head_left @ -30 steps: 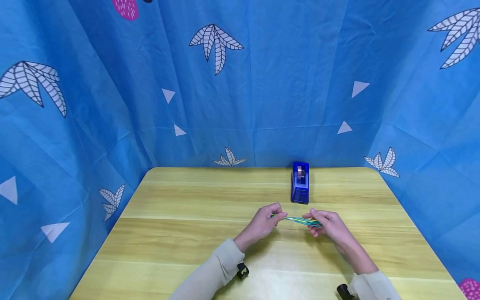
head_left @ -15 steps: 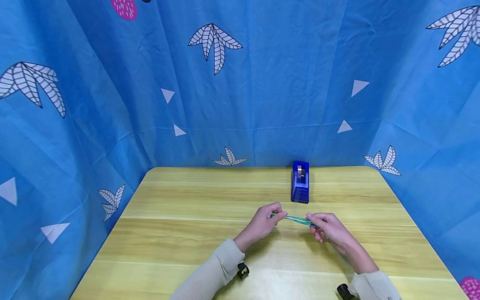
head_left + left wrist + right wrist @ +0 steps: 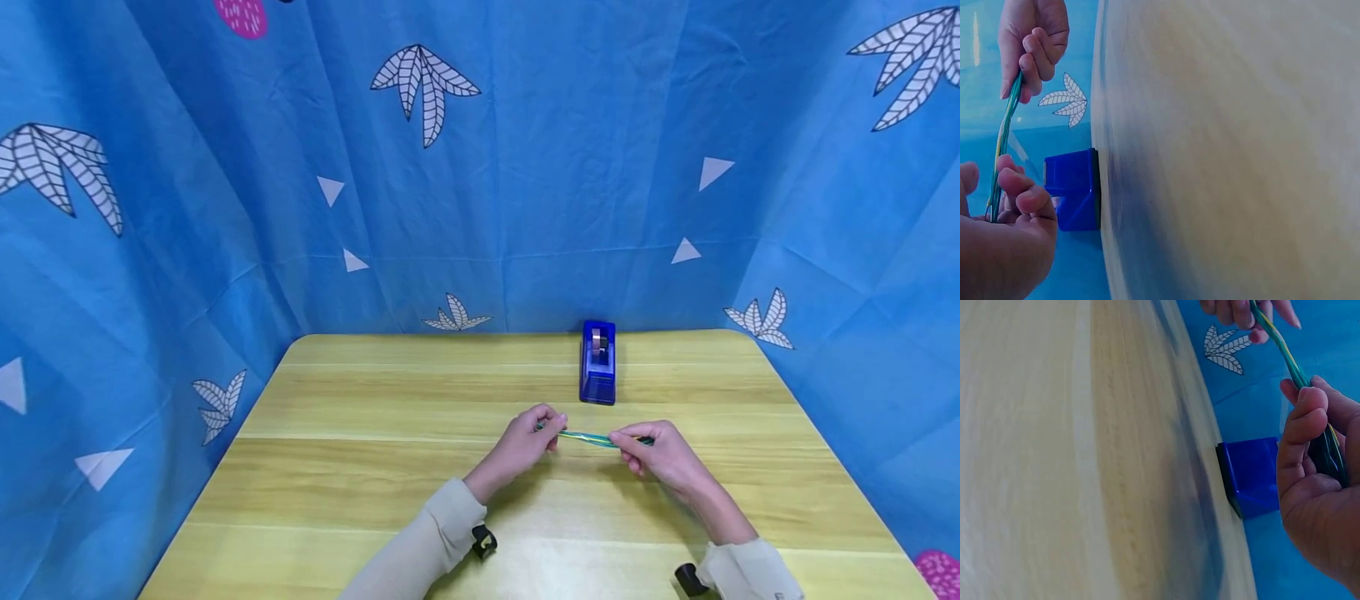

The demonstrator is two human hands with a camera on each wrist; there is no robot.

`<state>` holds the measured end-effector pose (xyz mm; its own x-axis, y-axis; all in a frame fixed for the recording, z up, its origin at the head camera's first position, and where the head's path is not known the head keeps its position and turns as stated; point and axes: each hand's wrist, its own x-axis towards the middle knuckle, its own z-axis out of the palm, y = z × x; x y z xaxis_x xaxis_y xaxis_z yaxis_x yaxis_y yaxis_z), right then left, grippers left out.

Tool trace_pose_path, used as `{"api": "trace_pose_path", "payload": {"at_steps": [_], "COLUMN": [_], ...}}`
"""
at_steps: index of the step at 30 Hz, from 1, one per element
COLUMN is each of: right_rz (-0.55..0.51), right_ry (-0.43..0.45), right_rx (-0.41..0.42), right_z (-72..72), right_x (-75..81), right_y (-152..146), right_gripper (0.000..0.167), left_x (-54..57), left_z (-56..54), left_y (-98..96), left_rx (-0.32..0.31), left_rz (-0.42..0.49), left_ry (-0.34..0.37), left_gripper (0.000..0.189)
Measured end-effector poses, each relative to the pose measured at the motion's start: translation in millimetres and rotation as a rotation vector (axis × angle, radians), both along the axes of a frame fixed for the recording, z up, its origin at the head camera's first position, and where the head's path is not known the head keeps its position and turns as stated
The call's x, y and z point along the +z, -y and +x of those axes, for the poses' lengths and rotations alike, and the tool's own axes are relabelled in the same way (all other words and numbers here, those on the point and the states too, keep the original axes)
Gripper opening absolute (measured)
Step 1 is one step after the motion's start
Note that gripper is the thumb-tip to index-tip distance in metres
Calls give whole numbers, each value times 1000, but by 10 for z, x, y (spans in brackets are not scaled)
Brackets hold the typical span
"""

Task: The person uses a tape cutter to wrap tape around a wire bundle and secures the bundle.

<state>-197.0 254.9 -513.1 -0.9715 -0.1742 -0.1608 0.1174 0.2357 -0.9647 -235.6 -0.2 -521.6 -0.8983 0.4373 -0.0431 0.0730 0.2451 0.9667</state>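
A thin bundle of green and yellow wires point(image 3: 588, 437) stretches between the two hands, held above the table. My left hand point(image 3: 525, 437) pinches its left part between thumb and fingers; in the left wrist view those fingers point(image 3: 1025, 194) curl beside the wires. My right hand point(image 3: 663, 454) grips the other part, thumb on top, and a short dark green end shows past the thumb. In the right wrist view the lower wires point(image 3: 1329, 456) lie in the curled right hand point(image 3: 1322, 506). A whitish glint shows midway along the bundle.
A blue tape dispenser point(image 3: 597, 363) stands behind the hands near the back of the wood-grain table point(image 3: 360, 467). Blue patterned curtain point(image 3: 570, 167) surrounds the table's back and sides. Dark wrist devices point(image 3: 483, 542) sit below both sleeves.
The right fingers, looser around the wires a second ago, have closed on them, and the bundle's end now shows past the right thumb. The left hand has shifted slightly left, still holding.
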Motion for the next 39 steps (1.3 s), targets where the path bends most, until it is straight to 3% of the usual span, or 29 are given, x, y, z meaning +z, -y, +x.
{"api": "trace_pose_path", "payload": {"at_steps": [4,9,14,23,31,34,39], "right_rz": [58,114,140,117,-43,-51,-44], "right_ry": [-34,-98,-127,-58,21,27,57], "right_rx": [0,1,3,5,12,-8,6], "right_z": [4,25,30,20,-12,-36,-41], "right_x": [55,119,133,99,71,83,112], "right_y": [22,38,27,61,96,83,42], "right_gripper": [31,27,26,31,53,62,60], "left_x": [-10,-6,-5,-7,10,11,15], "left_z": [-15,16,42,22,31,21,7], "left_y": [10,6,4,17,41,42,23], "left_rx": [26,14,0,-34,-37,-40,-53], "left_rz": [106,134,96,97,43,26,7], "left_ry": [116,143,126,42,-52,-85,-109], "left_gripper": [38,38,31,23,25,26,29]}}
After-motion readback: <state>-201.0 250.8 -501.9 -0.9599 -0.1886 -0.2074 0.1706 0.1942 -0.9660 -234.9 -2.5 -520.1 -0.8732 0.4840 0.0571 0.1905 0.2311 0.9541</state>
